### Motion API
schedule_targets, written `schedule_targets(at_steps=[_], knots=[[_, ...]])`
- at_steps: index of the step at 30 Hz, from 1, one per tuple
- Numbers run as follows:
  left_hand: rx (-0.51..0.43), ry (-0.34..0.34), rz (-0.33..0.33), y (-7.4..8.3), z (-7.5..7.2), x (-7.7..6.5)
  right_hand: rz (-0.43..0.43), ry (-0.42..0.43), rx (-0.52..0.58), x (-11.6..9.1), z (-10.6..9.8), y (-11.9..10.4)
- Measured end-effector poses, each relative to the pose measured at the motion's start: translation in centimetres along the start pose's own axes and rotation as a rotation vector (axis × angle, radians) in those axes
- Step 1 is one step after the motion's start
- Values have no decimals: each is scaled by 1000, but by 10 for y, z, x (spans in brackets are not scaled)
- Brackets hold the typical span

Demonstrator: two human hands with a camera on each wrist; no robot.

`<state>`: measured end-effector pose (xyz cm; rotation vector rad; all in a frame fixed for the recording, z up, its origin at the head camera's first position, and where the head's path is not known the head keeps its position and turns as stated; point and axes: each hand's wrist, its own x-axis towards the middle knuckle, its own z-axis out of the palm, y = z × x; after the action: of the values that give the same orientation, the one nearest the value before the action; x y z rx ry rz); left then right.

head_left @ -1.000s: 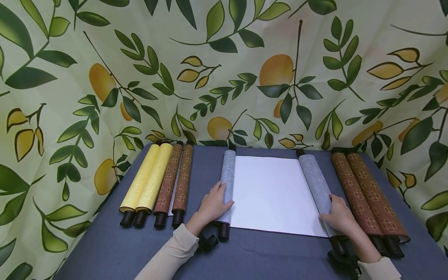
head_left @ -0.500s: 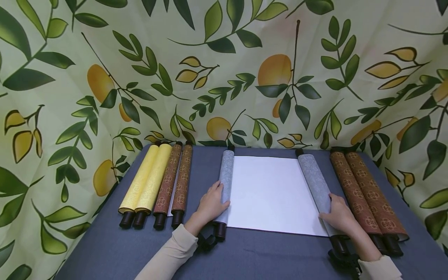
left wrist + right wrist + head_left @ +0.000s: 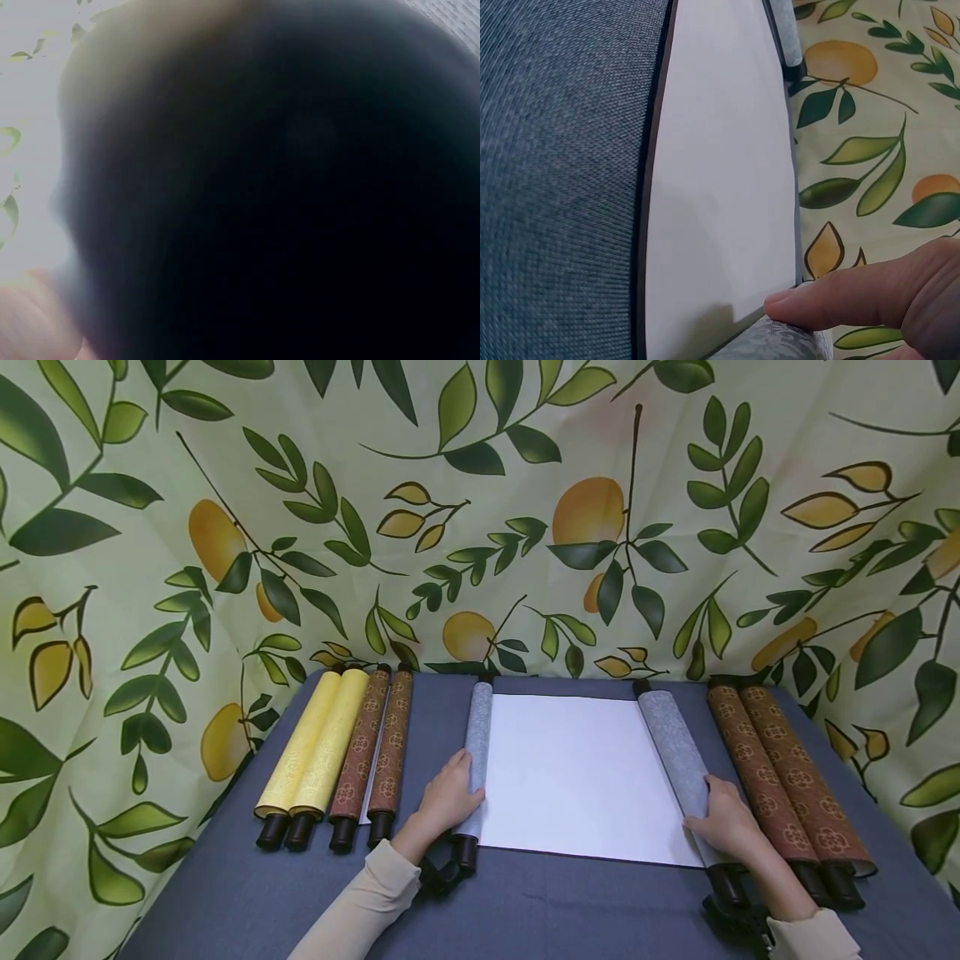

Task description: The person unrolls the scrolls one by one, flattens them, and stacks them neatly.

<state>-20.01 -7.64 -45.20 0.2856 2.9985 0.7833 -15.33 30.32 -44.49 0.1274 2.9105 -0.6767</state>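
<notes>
While both hands are on it, what grabs my eye is a grey, mottled paper-and-cloth-looking scroll (image 3: 570,777) lying partly unrolled mid-desk (image 3: 585,914), on a dark blue woven covering. Between its two rolled ends you get a plain white sheet (image 3: 720,165), pretty flat, with a thin dark strip along the near edge. The rolls are pale grey with a faint silvery pattern, and dark, nearly black knobs (image 3: 466,856) poke out at the ends. The left grey roll (image 3: 481,718) looks slimmer than the right grey roll (image 3: 670,727), fwiw. The person's left hand (image 3: 444,795) is wrapped over the left one, thumb on the inner side; the right hand (image 3: 724,820) grips the right one much the same way, so they're well apart with the white stretch between. Further left there's a pair of yellow patterned rolls (image 3: 330,743), then two maroon patterned rolls (image 3: 362,752) with a white sliver between them. Two reddish-brown flower-patterned rolls (image 3: 759,772) sit just past the right hand. Leafy, orange-fruit print fabric (image 3: 517,493) hangs behind everything.
</notes>
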Motion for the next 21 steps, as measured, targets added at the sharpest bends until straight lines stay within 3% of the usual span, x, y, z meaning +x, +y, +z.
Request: schedule_targets(at_steps=[9,21], knots=[[-28,-30,8,-4,-6,-2,-39,3,7,-2,0,3],[-55,-90,51,-11,-16,-2,-23,-18,15,0,-1,4]])
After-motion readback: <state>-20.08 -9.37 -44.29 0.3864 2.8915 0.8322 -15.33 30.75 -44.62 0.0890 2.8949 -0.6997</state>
